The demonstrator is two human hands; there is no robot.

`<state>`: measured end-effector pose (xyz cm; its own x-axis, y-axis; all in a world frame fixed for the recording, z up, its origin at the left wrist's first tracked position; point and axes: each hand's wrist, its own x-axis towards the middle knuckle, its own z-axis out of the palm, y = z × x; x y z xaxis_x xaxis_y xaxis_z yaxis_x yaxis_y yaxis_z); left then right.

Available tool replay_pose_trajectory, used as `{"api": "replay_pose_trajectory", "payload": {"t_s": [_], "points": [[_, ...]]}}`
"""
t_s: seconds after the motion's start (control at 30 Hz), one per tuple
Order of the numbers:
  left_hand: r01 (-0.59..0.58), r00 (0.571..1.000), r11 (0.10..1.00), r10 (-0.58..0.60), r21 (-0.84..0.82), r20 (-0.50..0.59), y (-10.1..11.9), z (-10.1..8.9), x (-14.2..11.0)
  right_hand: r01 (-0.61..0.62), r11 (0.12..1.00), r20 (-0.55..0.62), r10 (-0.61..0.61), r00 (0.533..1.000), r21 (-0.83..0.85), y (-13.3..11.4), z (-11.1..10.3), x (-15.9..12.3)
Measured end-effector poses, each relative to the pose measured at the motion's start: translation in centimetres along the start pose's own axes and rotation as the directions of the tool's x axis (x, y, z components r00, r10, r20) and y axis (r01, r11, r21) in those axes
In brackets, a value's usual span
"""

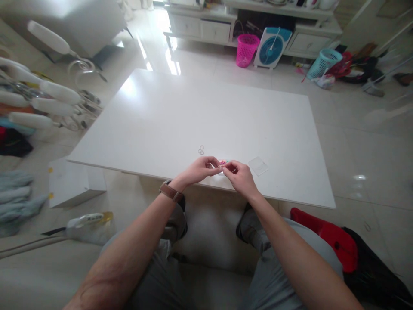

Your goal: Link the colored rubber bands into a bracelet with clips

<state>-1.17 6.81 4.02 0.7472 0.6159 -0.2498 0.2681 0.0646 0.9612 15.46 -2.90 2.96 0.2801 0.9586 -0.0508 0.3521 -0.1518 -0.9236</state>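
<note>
My left hand and my right hand meet over the near edge of the white table. Both have thumb and fingers pinched together, with the fingertips almost touching. Whatever small thing sits between them is too tiny to make out. Just behind and beneath the fingertips is a small container with pink and other bright bits, mostly covered by the hands. Several thin metal rings lie on the tabletop left of the hands. To the right rests a flat, clear square lid or tray.
Beyond the table, a pink basket and a blue-and-white fan stand on the floor before a white cabinet. A chandelier-like lamp is at the left. A white box sits by the table's left front edge.
</note>
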Motion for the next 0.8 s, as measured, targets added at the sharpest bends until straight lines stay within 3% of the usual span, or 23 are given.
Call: {"api": "replay_pose_trajectory", "payload": {"t_s": [0.33,0.57,0.8], "points": [[-0.058,0.998,0.998,0.058,0.008,-0.039,-0.7,-0.2,0.5,0.019,1.0,0.0,-0.019,1.0,-0.003,-0.4,0.3,-0.1],[0.007,1.0,0.999,-0.007,-0.052,-0.003,0.3,-0.1,0.3,0.009,0.999,-0.028,-0.01,1.0,-0.031,-0.6,0.0,-0.1],[0.058,0.993,0.998,-0.056,-0.011,0.103,0.2,0.0,0.1,0.052,0.994,-0.041,-0.056,0.998,-0.094,-0.8,-0.4,-0.1]]}}
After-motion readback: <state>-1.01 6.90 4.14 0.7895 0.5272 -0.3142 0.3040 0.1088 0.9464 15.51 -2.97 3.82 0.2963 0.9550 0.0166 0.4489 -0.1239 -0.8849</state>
